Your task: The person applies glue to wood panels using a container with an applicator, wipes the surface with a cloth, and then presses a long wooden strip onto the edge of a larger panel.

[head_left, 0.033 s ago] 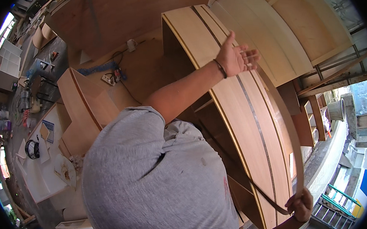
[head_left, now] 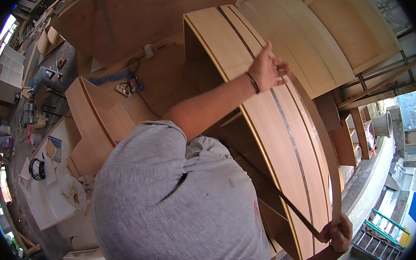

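My left hand [head_left: 268, 72] reaches over the curved wooden cabinet [head_left: 286, 131], palm toward me and fingers apart, with nothing seen in it. Near its fingers starts a long, thin brown strip [head_left: 334, 176], which bows along the cabinet's far curved edge. At the lower right, my right hand [head_left: 340, 233] is closed around this strip. From there the strip doubles back, its dark side showing, across the cabinet face toward my body. Whether the left fingers touch the strip I cannot tell. Dark inlaid lines run along the pale panel, and the cabinet's compartments open toward me.
A smaller curved wooden piece [head_left: 97, 114] stands to the left, with a power strip [head_left: 123, 90] and cords behind it. White panels [head_left: 46, 200] with a tape roll [head_left: 37, 169] lie at lower left. A ladder [head_left: 379, 248] is at the right.
My left hand has shifted slightly down the cabinet. My right hand has moved a little left, and the dark tail of the strip has risen and straightened.
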A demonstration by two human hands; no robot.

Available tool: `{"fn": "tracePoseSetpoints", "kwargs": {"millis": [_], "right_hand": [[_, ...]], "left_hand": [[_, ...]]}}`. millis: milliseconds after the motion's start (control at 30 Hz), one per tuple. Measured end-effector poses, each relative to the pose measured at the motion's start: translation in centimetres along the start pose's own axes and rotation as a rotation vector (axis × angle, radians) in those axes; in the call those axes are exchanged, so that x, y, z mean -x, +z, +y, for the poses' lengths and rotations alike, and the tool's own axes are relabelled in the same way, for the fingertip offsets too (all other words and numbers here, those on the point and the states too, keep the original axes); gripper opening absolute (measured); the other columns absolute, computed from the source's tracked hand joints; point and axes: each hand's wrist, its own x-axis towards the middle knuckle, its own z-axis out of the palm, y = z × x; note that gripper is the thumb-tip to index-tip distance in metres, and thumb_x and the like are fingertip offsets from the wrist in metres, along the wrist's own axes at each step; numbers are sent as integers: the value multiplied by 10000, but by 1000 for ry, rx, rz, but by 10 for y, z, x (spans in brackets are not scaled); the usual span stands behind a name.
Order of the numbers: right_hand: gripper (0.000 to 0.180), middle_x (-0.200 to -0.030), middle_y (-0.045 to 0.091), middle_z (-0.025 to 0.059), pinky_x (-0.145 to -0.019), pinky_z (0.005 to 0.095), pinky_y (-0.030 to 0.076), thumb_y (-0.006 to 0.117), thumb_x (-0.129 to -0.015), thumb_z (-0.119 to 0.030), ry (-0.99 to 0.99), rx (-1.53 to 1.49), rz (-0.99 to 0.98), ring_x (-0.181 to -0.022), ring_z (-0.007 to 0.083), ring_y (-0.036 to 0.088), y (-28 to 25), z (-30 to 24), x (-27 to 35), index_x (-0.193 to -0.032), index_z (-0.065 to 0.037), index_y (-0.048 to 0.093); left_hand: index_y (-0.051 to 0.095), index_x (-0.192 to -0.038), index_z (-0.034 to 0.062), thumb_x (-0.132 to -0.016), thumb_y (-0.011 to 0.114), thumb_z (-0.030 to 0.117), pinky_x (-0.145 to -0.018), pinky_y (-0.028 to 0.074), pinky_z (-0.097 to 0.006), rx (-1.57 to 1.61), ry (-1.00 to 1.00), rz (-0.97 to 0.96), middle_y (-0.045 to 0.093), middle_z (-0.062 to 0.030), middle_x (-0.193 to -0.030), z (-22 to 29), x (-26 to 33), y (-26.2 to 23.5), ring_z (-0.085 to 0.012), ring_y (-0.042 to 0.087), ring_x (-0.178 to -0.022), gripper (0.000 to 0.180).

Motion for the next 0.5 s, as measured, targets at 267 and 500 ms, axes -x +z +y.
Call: {"fn": "tracePoseSetpoints", "kwargs": {"millis": [267, 500], "right_hand": [[443, -675, 622, 191, -399, 244, 396, 495, -829, -21, -3, -197, -95, -425, 154, 499, 46, 31, 10, -1271, -18, 461], [361, -716, 620, 65, -445, 190, 373, 426, -918, -38, 389, 212, 91, -479, 57, 463, 60, 54, 20, -1279, -29, 441]], "left_hand": [[400, -1174, -69, -771, 362, 752, -888, 398, -507, 278, -401, -11, 571, -206, -982, -79, 16, -22, -343, 540, -982, 915], [456, -922, 6, -950, 323, 336, -791, 484, -446, 354, 67, -95, 629, -173, -899, 17, -16, -7, -301, 621, -862, 357]]}}
